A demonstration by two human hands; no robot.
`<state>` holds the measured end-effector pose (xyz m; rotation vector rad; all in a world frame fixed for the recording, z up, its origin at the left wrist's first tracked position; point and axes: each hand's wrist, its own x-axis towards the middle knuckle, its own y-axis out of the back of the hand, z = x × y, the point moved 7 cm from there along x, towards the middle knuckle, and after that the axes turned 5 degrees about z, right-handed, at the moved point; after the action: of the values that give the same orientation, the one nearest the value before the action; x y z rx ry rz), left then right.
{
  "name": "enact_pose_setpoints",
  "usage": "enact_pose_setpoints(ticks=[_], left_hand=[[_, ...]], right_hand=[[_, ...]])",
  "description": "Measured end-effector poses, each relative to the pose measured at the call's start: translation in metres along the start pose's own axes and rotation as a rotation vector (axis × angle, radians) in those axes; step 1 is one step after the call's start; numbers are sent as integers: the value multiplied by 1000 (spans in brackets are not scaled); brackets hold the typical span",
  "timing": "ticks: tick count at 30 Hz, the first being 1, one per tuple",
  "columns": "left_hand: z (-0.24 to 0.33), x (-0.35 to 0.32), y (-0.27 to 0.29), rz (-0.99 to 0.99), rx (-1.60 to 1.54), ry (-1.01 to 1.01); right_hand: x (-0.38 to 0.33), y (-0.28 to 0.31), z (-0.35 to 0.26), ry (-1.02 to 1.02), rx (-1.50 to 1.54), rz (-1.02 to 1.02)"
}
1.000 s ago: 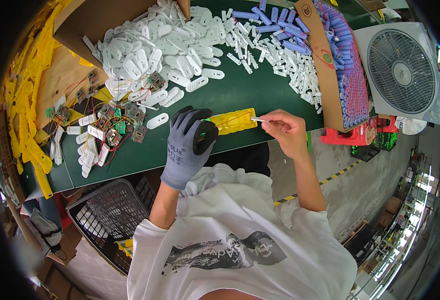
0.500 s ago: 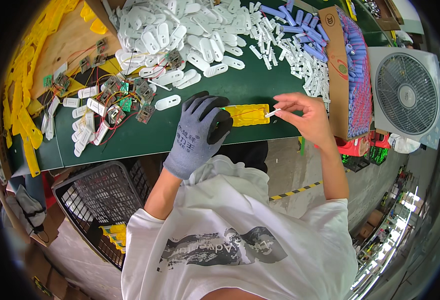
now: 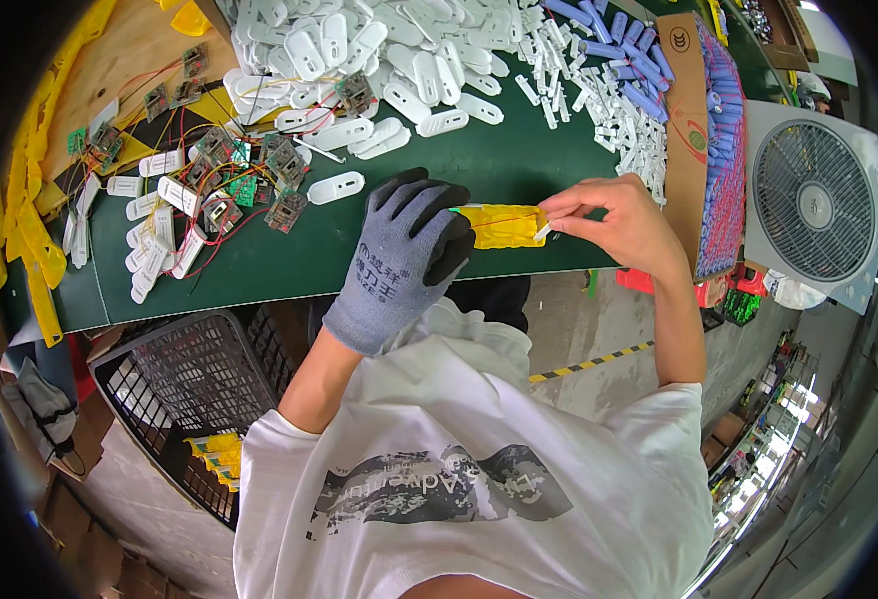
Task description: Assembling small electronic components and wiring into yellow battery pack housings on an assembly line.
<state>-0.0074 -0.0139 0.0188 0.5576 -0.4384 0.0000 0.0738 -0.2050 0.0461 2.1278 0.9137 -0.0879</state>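
Note:
My left hand (image 3: 399,260), in a grey glove with dark fingertips, is closed round the left end of a yellow plastic casing (image 3: 507,228). A thin red wire runs inside this open shell, and a bit of green shows by the gloved fingers. My bare right hand (image 3: 619,220) pinches a small white plastic strip (image 3: 542,234) at the casing's right end. Its fingertips meet the casing's edge; whether the strip is seated there I cannot tell. The casing is held above the near edge of the green table (image 3: 379,283).
White oval covers (image 3: 429,75) are heaped at the back, beside small white strips (image 3: 642,150) and purple battery cells (image 3: 639,60). Wired circuit boards (image 3: 284,165) lie left. A cardboard box (image 3: 687,150) of cells and a fan (image 3: 814,200) stand right. A black crate (image 3: 194,374) sits below left.
My right hand has moved left with the white strip, from just off the casing's right end to against it. The left hand keeps its hold; the view has shifted slightly.

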Motion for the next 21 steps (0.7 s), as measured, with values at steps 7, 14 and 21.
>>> enact_pose_setpoints(ticks=[7,14,21], left_hand=[[-5,-2,1,13,-9,7],[1,6,3,3,24,-10],[-2,-3,2,-46,43,-3]], right_hand=[[11,-16,2,12,72,-21],[-14,-26,24,-203,377,326],[21,54,0,-43,94,362]])
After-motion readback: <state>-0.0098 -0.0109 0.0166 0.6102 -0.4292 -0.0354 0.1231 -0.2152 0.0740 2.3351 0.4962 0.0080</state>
